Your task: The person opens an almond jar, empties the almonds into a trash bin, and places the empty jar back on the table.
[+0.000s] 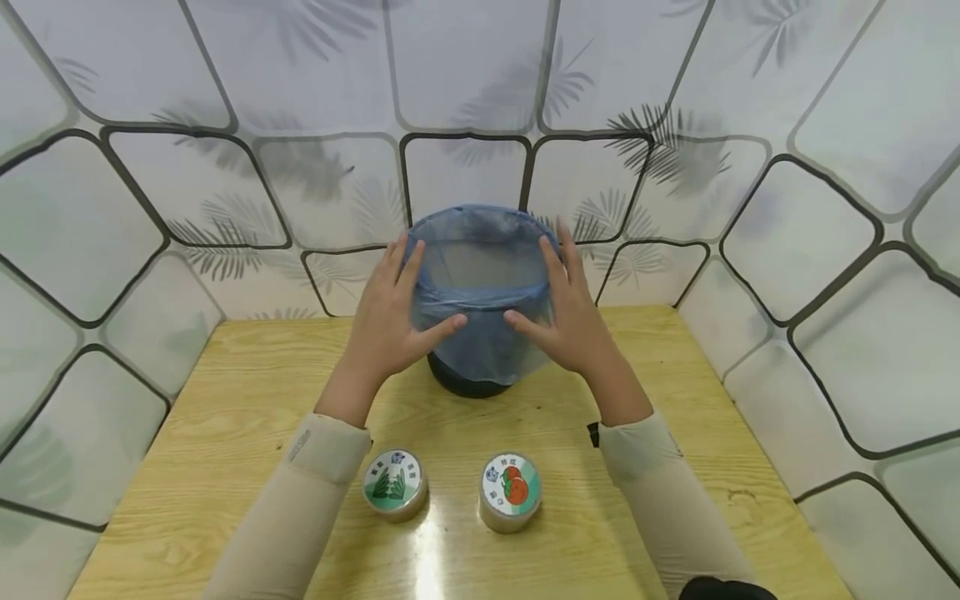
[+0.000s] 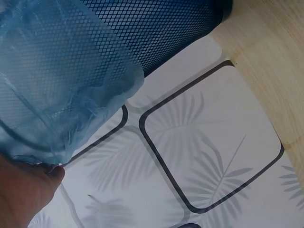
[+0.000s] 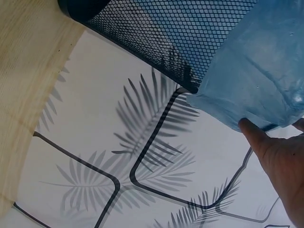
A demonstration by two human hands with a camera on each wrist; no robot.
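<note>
In the head view a dark mesh waste bin stands upright at the back of the table. A translucent blue plastic bag lines it and is folded outward over its rim, hanging down the outside. My left hand touches the bag at the bin's left side, its fingers straight and spread, thumb toward the front. On the opposite side my right hand lies along the bag in the same way. Both wrist views show the bin's mesh below the bag's loose edge, with fingertips right at the plastic.
Two round tubs sit on the wooden table nearer to me, one with a green plant label, the other with a tomato label. Close behind the bin rises a patterned wall; similar walls flank both sides.
</note>
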